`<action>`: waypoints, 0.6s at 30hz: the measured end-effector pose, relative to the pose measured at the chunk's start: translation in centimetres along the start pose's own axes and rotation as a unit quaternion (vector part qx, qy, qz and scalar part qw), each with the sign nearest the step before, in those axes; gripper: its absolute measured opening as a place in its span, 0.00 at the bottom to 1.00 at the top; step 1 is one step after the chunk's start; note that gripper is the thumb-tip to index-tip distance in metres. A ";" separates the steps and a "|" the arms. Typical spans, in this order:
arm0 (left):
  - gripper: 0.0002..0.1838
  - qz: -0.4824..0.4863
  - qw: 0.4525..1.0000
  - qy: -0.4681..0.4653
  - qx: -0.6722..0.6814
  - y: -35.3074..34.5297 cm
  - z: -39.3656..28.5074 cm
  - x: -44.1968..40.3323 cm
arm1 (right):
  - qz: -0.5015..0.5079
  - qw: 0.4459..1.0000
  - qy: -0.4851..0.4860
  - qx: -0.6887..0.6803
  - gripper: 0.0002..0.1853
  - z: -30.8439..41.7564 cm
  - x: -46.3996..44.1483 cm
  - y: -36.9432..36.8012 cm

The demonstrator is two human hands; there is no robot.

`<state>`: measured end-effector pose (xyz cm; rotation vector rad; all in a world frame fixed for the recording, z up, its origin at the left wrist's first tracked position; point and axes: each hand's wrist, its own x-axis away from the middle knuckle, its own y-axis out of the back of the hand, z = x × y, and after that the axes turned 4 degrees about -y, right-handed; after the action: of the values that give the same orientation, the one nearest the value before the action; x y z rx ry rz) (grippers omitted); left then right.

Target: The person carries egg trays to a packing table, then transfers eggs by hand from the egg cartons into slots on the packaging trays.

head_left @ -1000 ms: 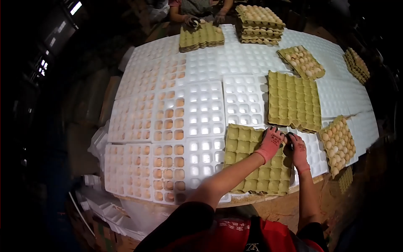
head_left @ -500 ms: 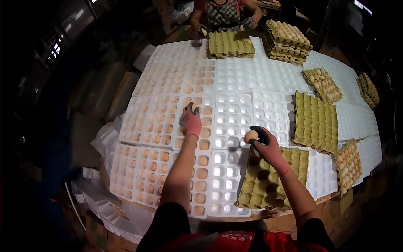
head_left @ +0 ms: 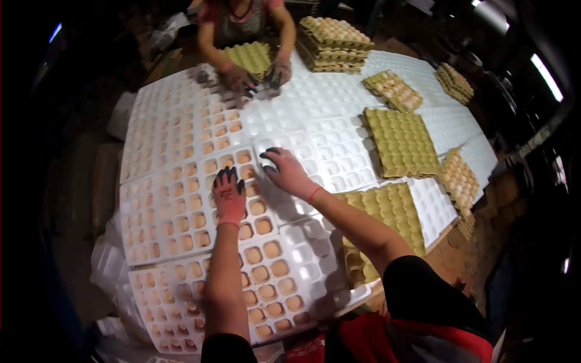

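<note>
My left hand (head_left: 229, 196), in a pink glove with dark fingertips, lies over the egg-filled cells of a white foam tray (head_left: 253, 233), its fingers slightly apart. Just to its right, my right hand (head_left: 287, 172) hovers by the border between egg-filled cells and empty white cells (head_left: 331, 145). Its thumb and forefinger are apart, with no egg visible between them; its other fingers are partly hidden. Pale brown eggs (head_left: 257, 207) sit in cells below both hands. A green egg carton (head_left: 396, 209) lies beneath and beyond my right forearm.
Across the table, a co-worker's gloved hands (head_left: 241, 79) are beside a green carton (head_left: 249, 57). Stacked cartons of eggs (head_left: 336, 42) stand at the back. Toward the right are an empty green carton stack (head_left: 402, 142) and egg-filled cartons (head_left: 393, 89) (head_left: 460, 181).
My right hand has moved left from the green carton, and the egg it held no longer shows. My left hand remains over the egg-filled cells. The co-worker's hands have come forward over the foam trays.
</note>
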<state>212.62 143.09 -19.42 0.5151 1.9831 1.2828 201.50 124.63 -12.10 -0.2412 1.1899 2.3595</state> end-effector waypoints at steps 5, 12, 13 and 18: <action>0.24 -0.046 0.999 -0.012 0.016 1.9 -2.6 1.2 | -0.123 0.947 -0.142 0.261 0.23 -0.4 18.2 22.1; 0.32 0.212 0.951 -0.052 0.219 2.6 -24.5 16.7 | 0.065 0.844 -0.521 0.108 0.20 -6.2 35.0 31.6; 0.35 0.188 0.939 0.025 0.285 5.9 -28.5 16.8 | -0.034 0.868 -0.490 0.076 0.19 -5.8 35.4 31.5; 0.31 0.046 0.872 0.088 0.479 12.3 -38.1 12.0 | -0.243 0.915 -0.322 -0.020 0.16 -10.3 31.9 39.0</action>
<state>175.77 132.66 -2.70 0.9770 2.7097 0.2904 153.99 107.65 -2.27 0.2033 0.6611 1.8037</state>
